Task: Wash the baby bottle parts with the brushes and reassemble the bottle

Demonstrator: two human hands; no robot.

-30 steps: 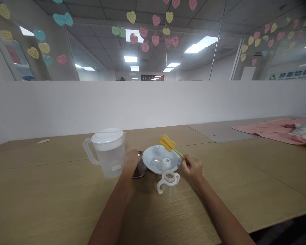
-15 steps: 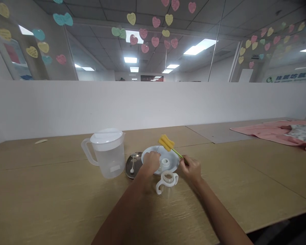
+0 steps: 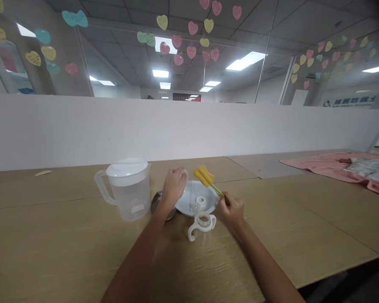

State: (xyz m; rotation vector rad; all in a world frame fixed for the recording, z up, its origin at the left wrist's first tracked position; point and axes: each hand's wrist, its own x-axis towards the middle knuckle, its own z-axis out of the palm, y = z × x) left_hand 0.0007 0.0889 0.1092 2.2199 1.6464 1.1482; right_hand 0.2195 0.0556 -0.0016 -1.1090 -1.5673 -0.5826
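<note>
My left hand point(image 3: 174, 185) is closed on a small translucent bottle cap point(image 3: 185, 174), raised over the left rim of the white basin point(image 3: 185, 206); my fingers cover part of the cap. Wrapped round the green handle of a sponge brush point(image 3: 204, 175), my right hand point(image 3: 232, 207) keeps its yellow sponge head tilted up above the basin. Inside the basin lies a white ring-shaped bottle part point(image 3: 201, 201). A clear baby bottle point(image 3: 202, 240) with a white two-handled collar point(image 3: 203, 228) stands upright and uncapped on the table, in front of the basin.
To the left stands a translucent lidded water jug point(image 3: 131, 198). Between jug and basin is a round metal tray point(image 3: 154, 206), partly behind my left arm. A pink cloth point(image 3: 322, 162) lies at the right, and a white wall point(image 3: 177, 130) runs behind the table.
My left hand has come up out of the basin and moved left, now with the translucent cap in it. The right hand and brush have stayed nearly the same.
</note>
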